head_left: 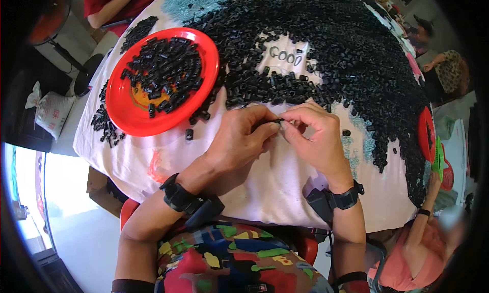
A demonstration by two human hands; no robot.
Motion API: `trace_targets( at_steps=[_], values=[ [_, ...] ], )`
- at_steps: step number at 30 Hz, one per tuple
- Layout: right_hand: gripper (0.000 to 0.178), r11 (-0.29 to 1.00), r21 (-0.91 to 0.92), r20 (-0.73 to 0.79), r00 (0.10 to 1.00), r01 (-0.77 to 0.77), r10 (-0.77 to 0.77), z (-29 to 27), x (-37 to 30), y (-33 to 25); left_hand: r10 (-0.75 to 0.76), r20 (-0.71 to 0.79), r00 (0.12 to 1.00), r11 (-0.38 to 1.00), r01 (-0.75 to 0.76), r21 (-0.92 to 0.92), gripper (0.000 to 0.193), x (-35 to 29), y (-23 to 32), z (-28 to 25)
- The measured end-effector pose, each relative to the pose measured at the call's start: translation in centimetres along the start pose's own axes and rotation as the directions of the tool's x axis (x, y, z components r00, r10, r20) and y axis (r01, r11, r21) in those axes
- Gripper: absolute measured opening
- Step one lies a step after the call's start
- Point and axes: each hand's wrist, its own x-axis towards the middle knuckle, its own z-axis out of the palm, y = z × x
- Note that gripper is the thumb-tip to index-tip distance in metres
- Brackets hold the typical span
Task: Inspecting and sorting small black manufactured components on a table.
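right of the red plate point(211, 69), above the tabletop point(254, 191), left hand point(237, 137) and right hand point(318, 135), equally near, pinch a small black piece point(278, 121) between their fingers point(264, 132), its long axis too covered to tell.

Multicoloured patterned garment point(234, 260) (black wrist straps point(179, 197))

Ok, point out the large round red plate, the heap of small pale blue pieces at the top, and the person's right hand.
Large round red plate point(210, 69): head view, bare right rim.
Pale blue heap point(191, 7): head view, its middle.
Right hand point(321, 134): head view, middle of the hand.
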Motion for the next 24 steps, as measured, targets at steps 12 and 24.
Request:
trace_targets(
  at_steps=[12,24],
  values=[
    [0.016,0.986,0.091,-0.008,0.99,-0.138,0.14,0.0,-0.1,-0.2,0.002,0.017,1.0,1.0,-0.002,-0.029,0.019,-0.1,0.2,-0.2],
    [0.011,0.912,0.317,-0.011,0.96,-0.262,0.279,-0.4,-0.5,0.0,-0.128,0.12,0.985,0.918,0.163,-0.361,0.02,-0.8,1.8,-0.5]
  ],
)
